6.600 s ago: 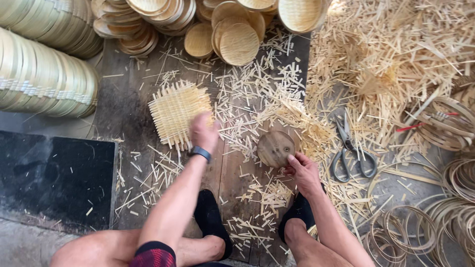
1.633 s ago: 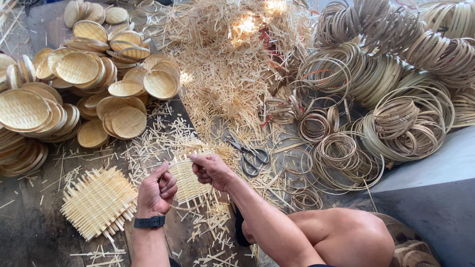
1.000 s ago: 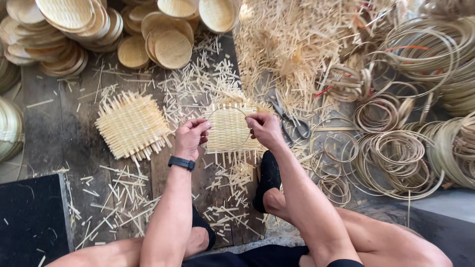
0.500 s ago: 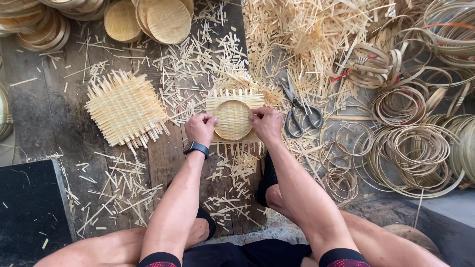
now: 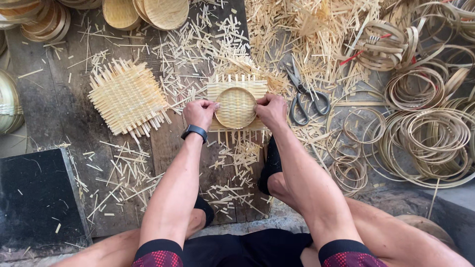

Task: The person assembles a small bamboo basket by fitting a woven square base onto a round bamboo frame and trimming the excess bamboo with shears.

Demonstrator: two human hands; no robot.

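bamboo mat lies flat at upper centre of the frame, on the floor planks, its loose strip ends pointing up and down the frame. left hand and right hand pinch a round hoop onto it; uneven pressure could let the hoop slip off-centre.
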